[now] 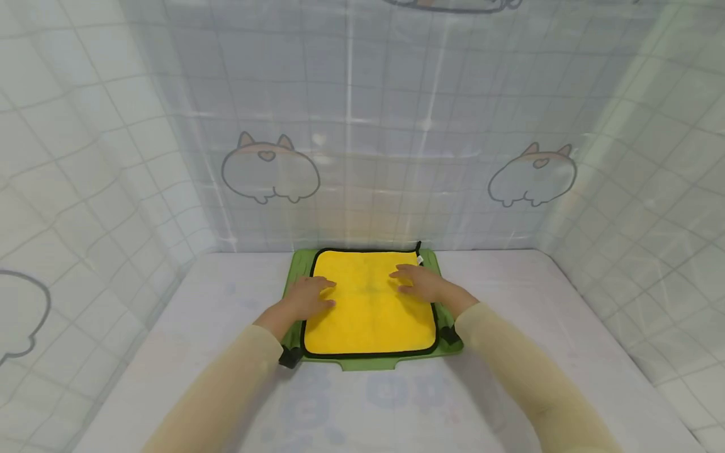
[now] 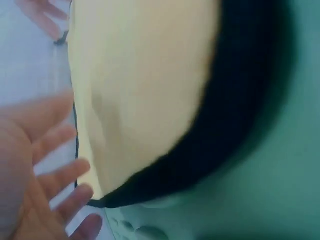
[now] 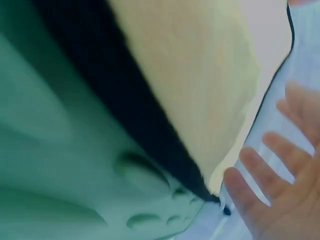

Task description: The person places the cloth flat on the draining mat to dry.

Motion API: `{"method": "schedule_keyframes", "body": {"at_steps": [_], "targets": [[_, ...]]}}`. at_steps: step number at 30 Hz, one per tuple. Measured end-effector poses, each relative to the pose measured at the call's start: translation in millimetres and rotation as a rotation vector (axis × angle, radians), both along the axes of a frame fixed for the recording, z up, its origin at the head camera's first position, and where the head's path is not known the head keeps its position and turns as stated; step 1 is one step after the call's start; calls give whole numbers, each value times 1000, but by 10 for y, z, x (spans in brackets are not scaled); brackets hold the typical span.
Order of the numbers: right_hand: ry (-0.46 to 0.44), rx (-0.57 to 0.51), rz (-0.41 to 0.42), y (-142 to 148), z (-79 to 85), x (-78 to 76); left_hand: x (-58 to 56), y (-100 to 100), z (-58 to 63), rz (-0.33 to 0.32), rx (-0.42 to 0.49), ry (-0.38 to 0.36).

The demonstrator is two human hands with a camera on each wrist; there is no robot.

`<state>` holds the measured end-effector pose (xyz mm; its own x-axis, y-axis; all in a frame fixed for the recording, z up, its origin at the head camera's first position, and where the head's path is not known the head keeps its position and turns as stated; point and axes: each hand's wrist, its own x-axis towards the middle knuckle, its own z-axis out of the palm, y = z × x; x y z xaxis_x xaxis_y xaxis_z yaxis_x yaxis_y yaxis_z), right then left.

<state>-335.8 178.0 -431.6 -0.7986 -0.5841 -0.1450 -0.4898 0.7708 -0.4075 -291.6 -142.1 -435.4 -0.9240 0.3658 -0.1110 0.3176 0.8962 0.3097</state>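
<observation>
A square yellow cloth (image 1: 370,321) with black edging lies flat on a green board (image 1: 368,364), faint crease lines crossing its middle. Over the cloth's left side is my left hand (image 1: 306,298), fingers spread and holding nothing. My right hand (image 1: 423,284) is over the upper right side, its fingers likewise spread and nothing in them. Whether either hand touches the cloth I cannot tell. In the left wrist view the cloth's rounded dark border (image 2: 240,110) shows close up; the right wrist view shows the green board's molded bumps (image 3: 145,175) beside the border.
The board lies on a white table surface (image 1: 226,302) with pale printed shapes, against the back wall. Grid-patterned sheets with cartoon animals (image 1: 270,170) form the back wall and both sides. A small black loop (image 1: 419,246) and white tag (image 1: 420,259) sit at the cloth's upper right corner.
</observation>
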Motion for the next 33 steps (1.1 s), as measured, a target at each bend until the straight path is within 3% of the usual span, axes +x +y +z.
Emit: {"method": "schedule_keyframes", "body": {"at_steps": [4,8,14,17,21,26,33], "targets": [[-94,90,128,-52,-30,119,105,-21,-46,-103,-28,-99],[-130,161,131,-37,-40,189,176,-63,-31,-142,-34,-164],[-137,170,155,24,-39,204,198,-130,-37,-142,-33,-200],[-144,120,161,26,1,183,182,-119,-4,-112,25,-206],[-147,50,88,29,97,106,116,-93,71,-83,93,-179],[-109,31,-30,57,164,-58,-57,-74,120,-69,107,-108],[32,-30,-141,4,131,-298,-339,8,54,39,84,-14]]}}
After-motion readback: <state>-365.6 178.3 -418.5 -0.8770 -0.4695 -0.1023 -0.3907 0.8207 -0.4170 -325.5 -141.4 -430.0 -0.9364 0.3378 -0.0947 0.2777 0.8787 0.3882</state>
